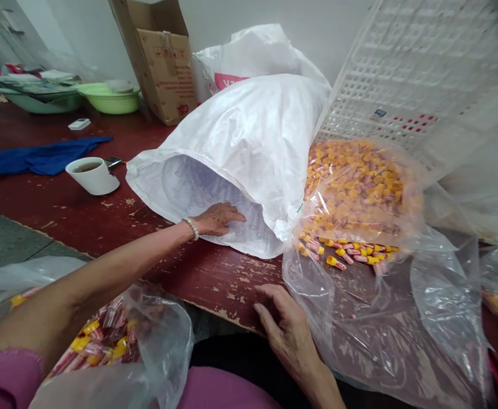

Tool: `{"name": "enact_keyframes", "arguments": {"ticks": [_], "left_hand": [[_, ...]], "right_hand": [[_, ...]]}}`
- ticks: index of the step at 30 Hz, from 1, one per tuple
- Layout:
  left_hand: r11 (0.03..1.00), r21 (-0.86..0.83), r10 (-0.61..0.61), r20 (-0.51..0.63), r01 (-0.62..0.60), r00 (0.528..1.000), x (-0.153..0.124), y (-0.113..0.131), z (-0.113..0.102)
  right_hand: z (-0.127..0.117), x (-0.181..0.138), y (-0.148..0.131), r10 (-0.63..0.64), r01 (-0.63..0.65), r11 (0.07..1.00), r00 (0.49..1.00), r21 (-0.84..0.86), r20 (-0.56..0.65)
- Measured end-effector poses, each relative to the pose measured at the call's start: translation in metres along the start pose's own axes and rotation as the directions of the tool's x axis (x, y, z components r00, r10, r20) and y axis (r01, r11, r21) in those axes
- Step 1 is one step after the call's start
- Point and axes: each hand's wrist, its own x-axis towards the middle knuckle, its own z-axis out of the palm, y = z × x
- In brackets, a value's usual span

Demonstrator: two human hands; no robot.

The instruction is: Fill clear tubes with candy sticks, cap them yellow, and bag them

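My left hand (218,219), with a bead bracelet at the wrist, lies flat with fingers stretched on the lower lip of a big white woven sack (249,147) that lies on its side, mouth towards me. My right hand (283,324) rests on the near edge of the dark red table (104,221), fingers loosely curled against the edge of a large clear plastic bag (359,272). That bag holds many small yellow-and-red pieces (355,187), several spilled towards its mouth. Nothing is held in either hand.
A white cup of dark liquid (92,175) stands at the left beside a blue cloth (44,159). Green basins (110,97), a cardboard box (163,62) and another white sack stand at the back. A white plastic crate (423,74) leans at the right. A second clear bag of pieces (104,335) lies on my lap.
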Motion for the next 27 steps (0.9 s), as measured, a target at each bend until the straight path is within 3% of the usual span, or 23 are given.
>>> {"name": "enact_keyframes", "arguments": {"ticks": [4,8,13,17,19,22,25,27], "left_hand": [[0.988,0.079,0.117,0.207,-0.136,0.971,-0.018,0.009,-0.002],[0.988,0.075,0.114,0.237,-0.135,0.965,-0.028,0.016,0.001],[0.999,-0.022,0.042,0.238,-0.038,0.970,-0.032,0.023,-0.004],[0.969,-0.200,-0.095,0.237,0.144,0.967,-0.036,0.022,-0.010],[0.887,-0.372,-0.216,0.192,0.274,0.957,-0.040,0.019,-0.009],[0.671,-0.626,-0.410,0.133,0.397,0.902,-0.048,0.013,-0.008],[0.481,-0.777,-0.508,0.132,0.407,0.851,-0.053,0.008,-0.011],[0.402,-0.827,-0.509,0.154,0.392,0.847,-0.057,0.008,-0.016]], "right_hand": [[0.012,0.021,0.005,-0.023,0.024,1.000,0.998,0.009,-0.061],[0.027,0.054,0.016,-0.041,0.031,0.998,0.978,-0.053,-0.207],[0.046,0.096,0.019,-0.091,0.061,0.987,0.974,-0.146,-0.207],[0.060,0.116,0.019,-0.066,0.039,0.955,0.994,-0.294,-0.083],[0.063,0.121,0.020,-0.036,0.022,0.946,0.999,-0.322,-0.036],[0.062,0.121,0.023,-0.018,0.004,0.951,0.999,-0.310,-0.042],[0.057,0.114,0.024,-0.022,0.004,0.961,0.998,-0.278,-0.060],[0.053,0.107,0.023,-0.048,0.032,0.971,0.997,-0.237,-0.061]]}}
